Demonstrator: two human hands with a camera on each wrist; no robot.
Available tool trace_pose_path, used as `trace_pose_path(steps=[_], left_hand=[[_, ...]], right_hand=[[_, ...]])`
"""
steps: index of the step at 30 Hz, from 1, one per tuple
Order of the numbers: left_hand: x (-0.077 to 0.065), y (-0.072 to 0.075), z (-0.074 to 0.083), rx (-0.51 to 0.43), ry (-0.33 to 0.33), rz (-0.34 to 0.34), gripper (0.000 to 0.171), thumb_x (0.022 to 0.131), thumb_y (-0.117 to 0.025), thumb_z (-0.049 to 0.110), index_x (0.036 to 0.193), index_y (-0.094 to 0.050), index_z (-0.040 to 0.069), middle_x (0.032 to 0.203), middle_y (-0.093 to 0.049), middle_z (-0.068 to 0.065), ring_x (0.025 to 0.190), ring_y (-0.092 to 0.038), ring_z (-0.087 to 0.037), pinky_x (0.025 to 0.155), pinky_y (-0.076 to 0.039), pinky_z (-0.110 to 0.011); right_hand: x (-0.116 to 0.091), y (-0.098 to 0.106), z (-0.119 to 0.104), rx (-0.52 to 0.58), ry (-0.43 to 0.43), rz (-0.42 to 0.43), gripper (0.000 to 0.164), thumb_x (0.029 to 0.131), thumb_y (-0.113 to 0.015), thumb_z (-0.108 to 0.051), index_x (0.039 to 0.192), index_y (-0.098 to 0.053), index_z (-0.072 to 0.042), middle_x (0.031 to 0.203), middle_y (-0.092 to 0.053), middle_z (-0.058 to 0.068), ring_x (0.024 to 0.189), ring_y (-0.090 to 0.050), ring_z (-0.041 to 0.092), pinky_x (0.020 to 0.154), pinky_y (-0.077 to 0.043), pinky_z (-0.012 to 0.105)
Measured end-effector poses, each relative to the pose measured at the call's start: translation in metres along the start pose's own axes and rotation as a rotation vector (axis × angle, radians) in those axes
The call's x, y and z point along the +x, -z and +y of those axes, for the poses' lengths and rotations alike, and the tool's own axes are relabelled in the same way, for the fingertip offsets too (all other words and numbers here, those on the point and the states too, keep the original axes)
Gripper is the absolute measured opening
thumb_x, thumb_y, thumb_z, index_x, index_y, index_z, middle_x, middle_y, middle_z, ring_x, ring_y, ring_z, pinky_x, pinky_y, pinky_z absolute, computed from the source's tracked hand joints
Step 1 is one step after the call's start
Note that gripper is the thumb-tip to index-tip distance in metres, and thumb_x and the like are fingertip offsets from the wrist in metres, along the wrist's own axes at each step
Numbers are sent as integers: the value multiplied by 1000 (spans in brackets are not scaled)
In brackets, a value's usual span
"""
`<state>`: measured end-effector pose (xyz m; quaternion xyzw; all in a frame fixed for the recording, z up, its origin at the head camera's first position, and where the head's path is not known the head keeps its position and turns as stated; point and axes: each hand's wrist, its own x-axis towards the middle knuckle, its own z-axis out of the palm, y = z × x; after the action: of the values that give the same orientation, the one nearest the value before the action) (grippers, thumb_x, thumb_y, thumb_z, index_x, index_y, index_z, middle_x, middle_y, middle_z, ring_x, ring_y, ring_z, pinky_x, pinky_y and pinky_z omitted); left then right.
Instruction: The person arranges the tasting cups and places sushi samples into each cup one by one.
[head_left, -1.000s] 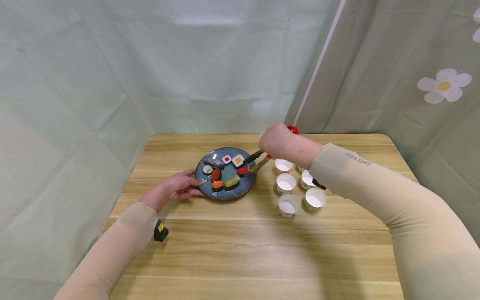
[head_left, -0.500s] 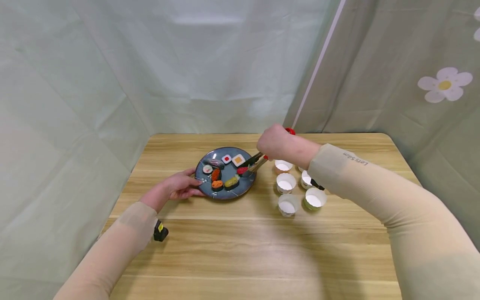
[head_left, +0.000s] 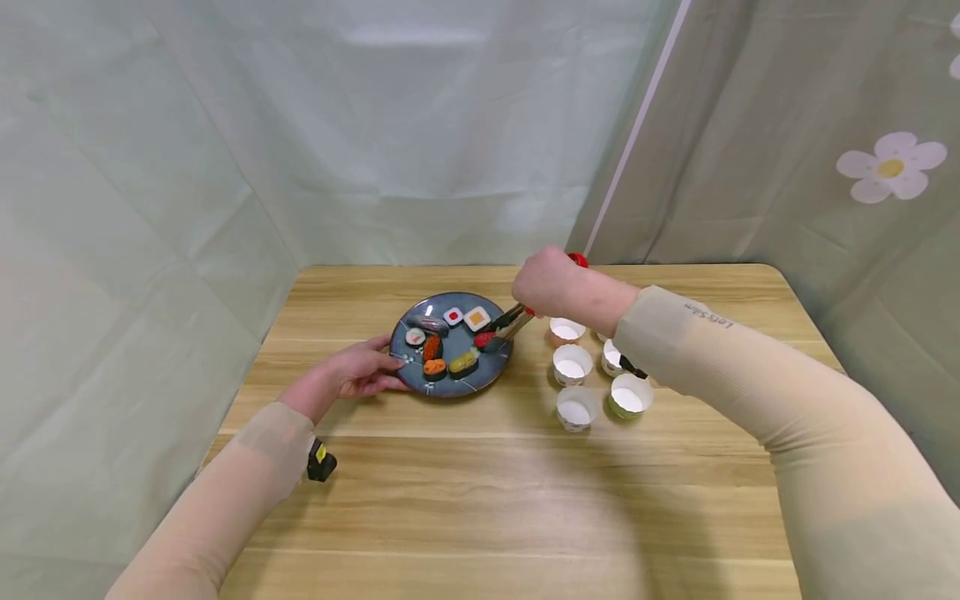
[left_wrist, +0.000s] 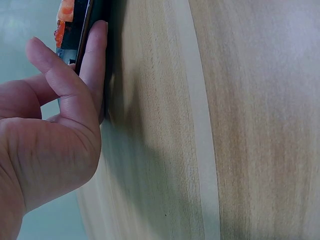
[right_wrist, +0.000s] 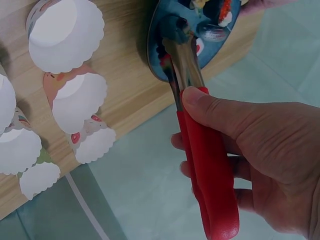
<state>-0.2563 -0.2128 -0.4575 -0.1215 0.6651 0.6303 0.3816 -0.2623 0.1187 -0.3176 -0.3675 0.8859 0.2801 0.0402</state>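
Note:
My left hand (head_left: pixel 367 370) pinches the left edge of a dark blue plate (head_left: pixel 491 379), thumb above the rim and fingers beneath. Several sushi pieces stand in a ring on it, among them a yellow-topped one (head_left: pixel 463 364), an orange-topped one (head_left: pixel 434 369) and a square white roll with an orange centre (head_left: pixel 477 317). With my right hand (head_left: pixel 551 283) I grip red-handled tongs (right_wrist: pixel 207 165). Their dark tips reach down to the red-topped sushi (head_left: pixel 483 339) at the plate's right side, one on either side of it. In the right wrist view the tips partly hide that piece.
Several paper baking cups stand right of the plate, including a near white one (head_left: pixel 576 410) and a green one (head_left: pixel 630 397). My right forearm hides some of them. A pale curtain (head_left: pixel 450 167) hangs behind the wooden table (head_left: pixel 450 508).
The tong tips have drawn closer together around the red-topped sushi, and my right hand has shifted slightly left. My left hand and the plate stay in place.

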Motion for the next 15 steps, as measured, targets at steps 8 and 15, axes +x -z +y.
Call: trace_pose_path(steps=[8,15], left_hand=[[0,0,0,6,-4,0,81,107,-52,7,166,1,24,96,-76,-20,78,-76,-20,52,-54,-18],[-1,0,-1,4,5,3,80,107,-53,8,166,-1,24,99,-75,-21,78,-76,-20,53,-54,-18]], right_hand=[[-1,-5,2,-51,19,71,19,85,-76,-11,71,-66,-19,68,-60,-5,77,-60,20,61,-56,39],[-6,-10,8,-38,32,124,18,87,-73,-7,75,-70,-20,72,-66,-3,83,-60,22,65,-51,37]])
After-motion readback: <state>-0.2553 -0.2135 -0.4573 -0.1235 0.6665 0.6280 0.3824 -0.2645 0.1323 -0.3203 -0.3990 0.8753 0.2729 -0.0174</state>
